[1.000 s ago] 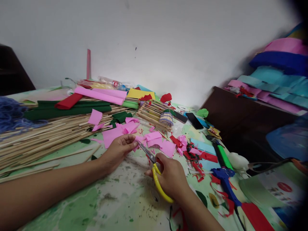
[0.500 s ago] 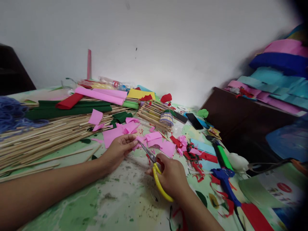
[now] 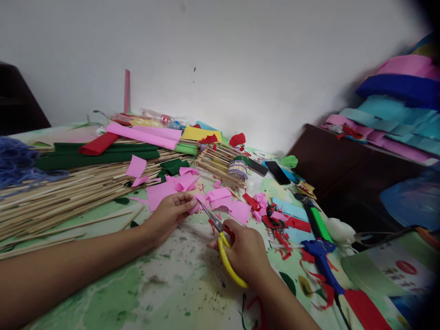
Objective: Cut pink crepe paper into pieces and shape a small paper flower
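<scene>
Between the thumb and fingers of my left hand is a small piece of pink crepe paper, pinched and partly hidden by the fingertips. My right hand is closed round the yellow handles of a pair of scissors. The blades point up and left, their tips at the pink piece by my left fingertips. Just beyond the hands lie more pink paper pieces, some flat and some crumpled. To the right of the scissors is a tangle of red and dark green scraps.
Long thin bamboo sticks cover the left side, with rolled green paper and purple yarn behind. A stick frame and a phone lie farther back. A blue glue gun and a pale green tub are at right.
Both hands, the scissors and the pink piece keep almost the same position. The view has shifted very slightly; nothing has been picked up or let go.
</scene>
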`<state>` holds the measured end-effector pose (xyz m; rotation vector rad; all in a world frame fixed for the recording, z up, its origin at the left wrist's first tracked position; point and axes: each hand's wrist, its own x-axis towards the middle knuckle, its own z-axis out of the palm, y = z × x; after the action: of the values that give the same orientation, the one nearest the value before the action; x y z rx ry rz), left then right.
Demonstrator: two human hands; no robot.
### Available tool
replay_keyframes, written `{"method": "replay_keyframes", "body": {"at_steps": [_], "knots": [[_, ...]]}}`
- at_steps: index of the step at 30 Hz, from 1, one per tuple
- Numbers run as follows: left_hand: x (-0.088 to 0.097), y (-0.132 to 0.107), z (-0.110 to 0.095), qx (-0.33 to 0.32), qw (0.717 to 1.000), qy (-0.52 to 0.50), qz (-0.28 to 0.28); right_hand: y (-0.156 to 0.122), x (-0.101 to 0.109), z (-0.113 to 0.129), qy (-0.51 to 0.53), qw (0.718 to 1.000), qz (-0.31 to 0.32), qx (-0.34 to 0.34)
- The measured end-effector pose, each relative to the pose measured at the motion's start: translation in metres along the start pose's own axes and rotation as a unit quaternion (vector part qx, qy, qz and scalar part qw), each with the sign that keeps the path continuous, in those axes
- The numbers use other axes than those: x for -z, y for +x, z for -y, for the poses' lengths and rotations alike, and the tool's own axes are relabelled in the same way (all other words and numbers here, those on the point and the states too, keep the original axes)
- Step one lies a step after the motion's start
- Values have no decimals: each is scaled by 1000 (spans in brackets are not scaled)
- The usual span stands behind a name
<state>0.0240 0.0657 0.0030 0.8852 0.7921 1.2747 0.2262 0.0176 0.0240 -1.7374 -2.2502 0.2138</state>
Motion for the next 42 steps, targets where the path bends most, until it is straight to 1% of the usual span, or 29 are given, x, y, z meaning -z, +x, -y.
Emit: {"method": "replay_keyframes", "body": {"at_steps": [5,9,15,22,30,32,38,42], "knots": [[1,0,1,3,1000,11,12,0,-2,-1,8,1000,-1,5],[-1,0,0,15,1000,7,7,1,-1,-2,5,1000,1,3],[-2,-2,-1,13,1000,15,2,1,-1,-2,1,1000,2,3],[-4,-3,-3,23,1000,13,16,0,0,-1,3,1000,7,1],[-3,-4,-3,15,1000,14,20,-1,2,0,-2,1000,7,6],[-2,-3,-2,12,1000,15,16,0,1,0,3,1000,11,4],[0,0,-1,-19,999,7,-25,0,0,0,20,1000,10,7],[0,0,0,-20,999,11,-22,0,0,-1,16,1000,7,11]]}}
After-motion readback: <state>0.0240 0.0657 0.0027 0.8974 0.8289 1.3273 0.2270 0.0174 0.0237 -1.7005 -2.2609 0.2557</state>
